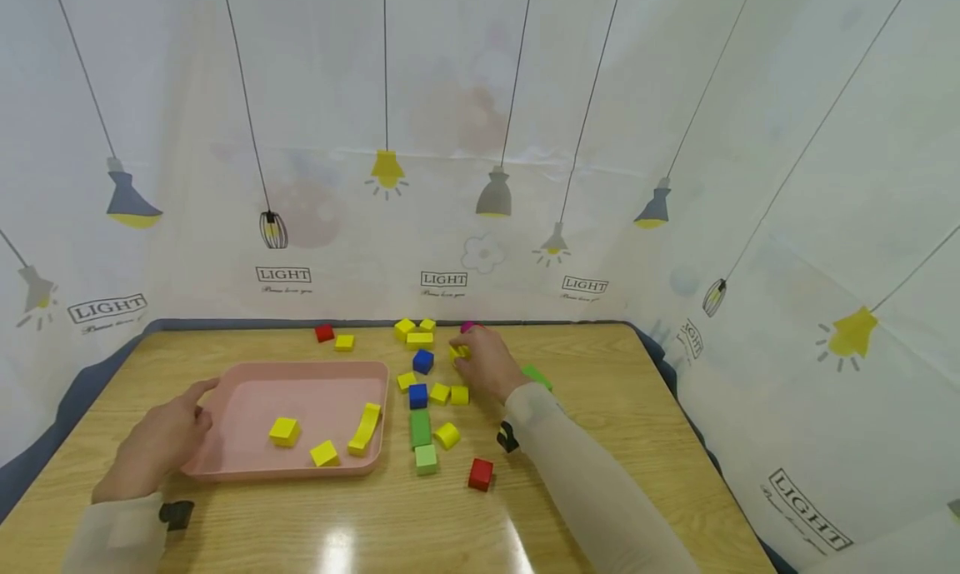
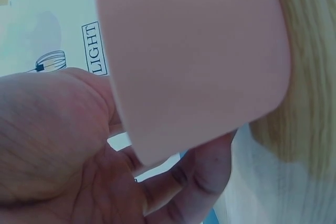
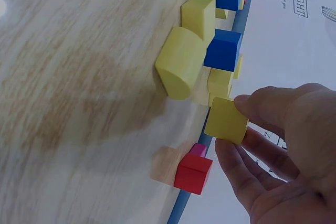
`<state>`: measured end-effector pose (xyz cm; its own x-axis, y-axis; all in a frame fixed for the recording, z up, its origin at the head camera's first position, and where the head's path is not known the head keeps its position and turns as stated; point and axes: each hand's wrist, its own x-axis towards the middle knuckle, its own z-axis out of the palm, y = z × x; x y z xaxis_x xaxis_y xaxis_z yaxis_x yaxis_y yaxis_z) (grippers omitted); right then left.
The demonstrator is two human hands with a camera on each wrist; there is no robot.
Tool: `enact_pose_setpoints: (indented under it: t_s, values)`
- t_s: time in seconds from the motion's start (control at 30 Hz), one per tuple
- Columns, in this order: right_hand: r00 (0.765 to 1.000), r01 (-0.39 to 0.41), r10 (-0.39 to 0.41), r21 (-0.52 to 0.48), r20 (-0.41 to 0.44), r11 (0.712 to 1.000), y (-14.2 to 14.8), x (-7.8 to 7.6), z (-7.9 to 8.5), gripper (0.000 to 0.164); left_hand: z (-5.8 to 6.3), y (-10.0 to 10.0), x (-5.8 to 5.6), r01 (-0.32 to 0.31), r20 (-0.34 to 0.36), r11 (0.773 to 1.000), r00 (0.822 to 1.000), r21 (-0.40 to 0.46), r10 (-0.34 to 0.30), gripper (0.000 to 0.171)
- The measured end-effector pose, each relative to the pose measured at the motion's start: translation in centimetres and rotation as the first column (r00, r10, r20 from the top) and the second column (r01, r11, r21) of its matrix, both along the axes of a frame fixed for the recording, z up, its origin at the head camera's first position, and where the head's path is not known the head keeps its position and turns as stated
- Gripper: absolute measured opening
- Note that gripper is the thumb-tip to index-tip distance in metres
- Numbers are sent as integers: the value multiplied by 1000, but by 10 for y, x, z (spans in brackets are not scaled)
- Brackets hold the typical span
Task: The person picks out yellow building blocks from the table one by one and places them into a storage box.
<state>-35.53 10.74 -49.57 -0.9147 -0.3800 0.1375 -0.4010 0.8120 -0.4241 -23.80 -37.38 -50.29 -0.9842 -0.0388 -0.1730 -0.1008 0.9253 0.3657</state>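
Observation:
At the left end of a pink tray (image 1: 247, 399), my left hand (image 1: 161, 441) grips the rim, with the tray wall (image 2: 194, 66) between thumb and fingers in the left wrist view. Three yellow blocks (image 1: 284, 431) lie inside the tray. Near the table's back edge, my right hand (image 1: 491, 366) pinches a yellow cube (image 3: 227, 120) between thumb and fingertips. A magenta block (image 1: 468, 326), partly hidden by that hand, sits just behind it. In the right wrist view a red block (image 3: 193, 173) stands close to the fingers.
Right of the tray lie several yellow blocks (image 1: 420, 341), two blue cubes (image 1: 423, 361) and green blocks (image 1: 421, 430). A red cube (image 1: 481, 474) sits nearer the front. Behind the tray are another red block (image 1: 324, 332) and a yellow one (image 1: 344, 342). A printed cloth surrounds the table (image 1: 600, 441).

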Motion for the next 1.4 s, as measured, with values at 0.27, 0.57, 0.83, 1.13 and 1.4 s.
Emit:
enact_pose_setpoints:
  t_s: [0.27, 0.57, 0.83, 1.13, 1.4]
  values:
    - [999, -11, 12, 26, -40, 1000, -6, 1, 10, 36, 3, -3, -8, 0, 22, 1000, 1000, 23, 0, 62]
    - [998, -64, 63, -21, -10, 998, -21, 8, 25, 38, 4, -3, -5, -15, 62, 1000, 998, 28, 13, 63]
    - [998, -47, 49, -46, 43, 998, -34, 14, 27, 39, 5, -2, -4, -5, 59, 999, 998, 40, 2, 63]
    - [998, -53, 53, -16, 34, 998, -53, 20, 30, 38, 5, -3, -4, -1, 56, 999, 998, 39, -2, 63]
    - [996, -88, 88, -18, 7, 996, -67, 23, 30, 38, 3, -3, -3, -4, 55, 999, 998, 45, 1, 62]
